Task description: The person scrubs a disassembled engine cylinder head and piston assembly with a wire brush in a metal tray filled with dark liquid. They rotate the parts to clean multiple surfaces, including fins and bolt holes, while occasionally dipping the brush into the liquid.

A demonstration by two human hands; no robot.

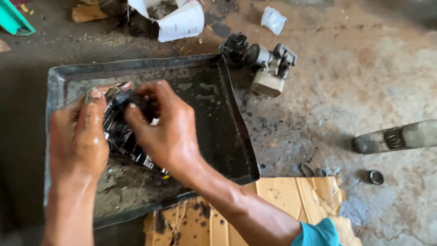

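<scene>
The fingers of both the left hand and the right hand clench an oily black metal part, held over the left half of the dark tray. This looks like cleaning in progress; turning the slippery part next calls for a firm grip.

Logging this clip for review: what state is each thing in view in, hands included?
Left hand: wet and oily, gripping the metal part.
Right hand: oily, fingers closed on the same part.
Metal part: black, oil-coated, held over the tray.
Tray: dark, filmed with dirty liquid.
Carburetor: lying on the floor, untouched.
Cardboard: flat, oil-spotted, torn.
Small ring: loose on the floor.
</scene>
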